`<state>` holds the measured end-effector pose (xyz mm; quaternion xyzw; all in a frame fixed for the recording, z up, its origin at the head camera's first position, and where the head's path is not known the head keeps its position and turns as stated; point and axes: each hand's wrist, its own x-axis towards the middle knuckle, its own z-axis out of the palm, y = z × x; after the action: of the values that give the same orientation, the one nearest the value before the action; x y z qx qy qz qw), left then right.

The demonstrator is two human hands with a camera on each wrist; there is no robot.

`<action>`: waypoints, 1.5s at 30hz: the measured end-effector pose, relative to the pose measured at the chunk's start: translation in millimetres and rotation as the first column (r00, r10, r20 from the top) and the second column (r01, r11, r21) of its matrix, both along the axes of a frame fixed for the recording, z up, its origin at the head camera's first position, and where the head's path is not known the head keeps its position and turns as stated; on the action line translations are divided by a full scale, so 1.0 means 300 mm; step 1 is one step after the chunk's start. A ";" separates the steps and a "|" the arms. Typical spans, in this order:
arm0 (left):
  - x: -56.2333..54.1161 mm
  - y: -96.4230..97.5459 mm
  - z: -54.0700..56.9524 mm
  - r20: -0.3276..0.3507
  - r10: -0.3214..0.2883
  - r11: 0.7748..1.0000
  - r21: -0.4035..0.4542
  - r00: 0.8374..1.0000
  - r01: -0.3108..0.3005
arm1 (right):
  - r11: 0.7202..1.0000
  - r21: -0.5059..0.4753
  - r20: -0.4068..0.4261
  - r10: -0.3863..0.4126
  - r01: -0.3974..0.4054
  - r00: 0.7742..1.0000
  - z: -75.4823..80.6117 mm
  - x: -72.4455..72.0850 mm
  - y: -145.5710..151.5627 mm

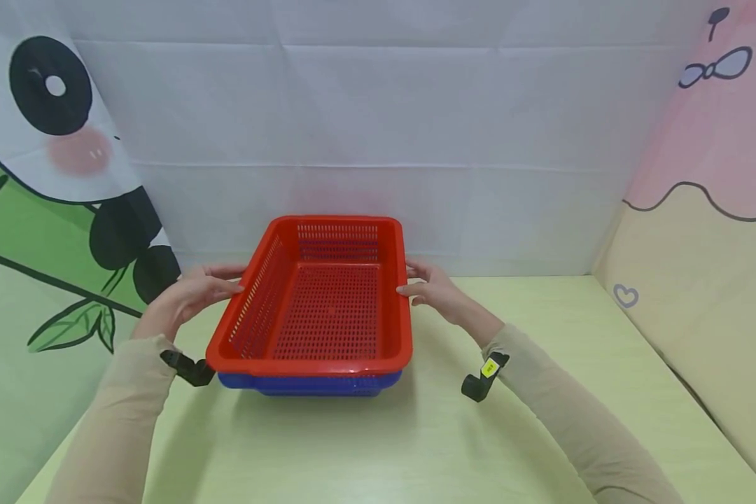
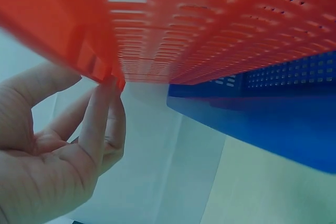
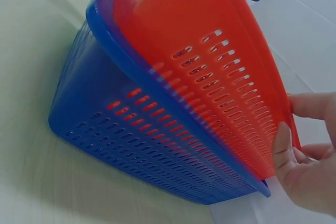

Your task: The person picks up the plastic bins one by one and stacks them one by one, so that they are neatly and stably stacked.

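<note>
A red plastic basket point(image 1: 309, 365) with slotted walls and floor sits partly down inside a blue basket point(image 1: 318, 385). My left hand point(image 1: 192, 297) holds the red basket's left rim, thumb and fingers at its edge. On the opposite side, my right hand point(image 1: 441, 292) pinches the right rim. In the left wrist view the red wall stands well above the blue basket's rim point(image 2: 262, 116). From the right wrist view, red shows through the slots of the blue wall point(image 3: 157, 145). The inside of the red basket holds nothing visible.
The blue basket stands on a pale wood-look table point(image 1: 529, 364). A white cloth backdrop point(image 1: 378, 126) hangs behind, with printed cartoon panels at left point(image 1: 38, 231) and right point(image 1: 705, 280). Small black devices are strapped to both wrists.
</note>
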<state>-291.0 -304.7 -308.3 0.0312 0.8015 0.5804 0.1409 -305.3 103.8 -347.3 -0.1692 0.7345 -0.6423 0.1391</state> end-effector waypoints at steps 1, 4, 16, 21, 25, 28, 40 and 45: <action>0.001 0.000 -0.002 -0.001 0.003 1.000 -0.005 1.000 -0.003 | 1.000 0.001 0.000 -0.004 0.004 1.000 -0.002 0.000 -0.001; 0.002 -0.001 -0.008 -0.003 0.012 1.000 -0.019 1.000 -0.013 | 1.000 0.001 0.004 -0.016 0.016 1.000 -0.007 0.001 -0.004; -0.003 0.006 -0.025 0.013 0.039 0.999 -0.031 0.999 -0.038 | 0.999 -0.016 0.031 -0.040 0.041 0.999 -0.023 0.001 -0.018; 0.005 0.015 -0.025 0.017 0.041 0.998 -0.054 0.999 -0.040 | 0.999 -0.008 0.026 -0.047 0.047 0.999 -0.028 0.004 -0.017; 0.008 0.018 -0.031 0.011 0.048 0.997 -0.067 0.999 -0.047 | 0.999 -0.008 0.019 -0.047 0.047 0.999 -0.028 0.005 -0.019; 0.008 0.018 -0.037 0.010 0.058 0.996 -0.067 0.998 -0.058 | 0.999 -0.007 0.019 -0.052 0.052 0.998 -0.032 0.003 -0.023; 0.007 0.015 -0.070 -0.034 0.027 0.996 -0.078 0.999 -0.030 | 0.997 -0.003 0.024 -0.075 0.075 0.997 -0.052 0.003 -0.025; 0.009 0.007 -0.082 -0.062 0.003 0.997 -0.078 0.998 -0.008 | 0.997 0.009 0.033 -0.080 0.080 0.996 -0.052 0.008 -0.028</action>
<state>-288.2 -302.4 -332.9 0.0414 0.8277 0.5475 0.1157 -303.1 95.4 -362.9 -0.1282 0.7407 -0.6474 0.1261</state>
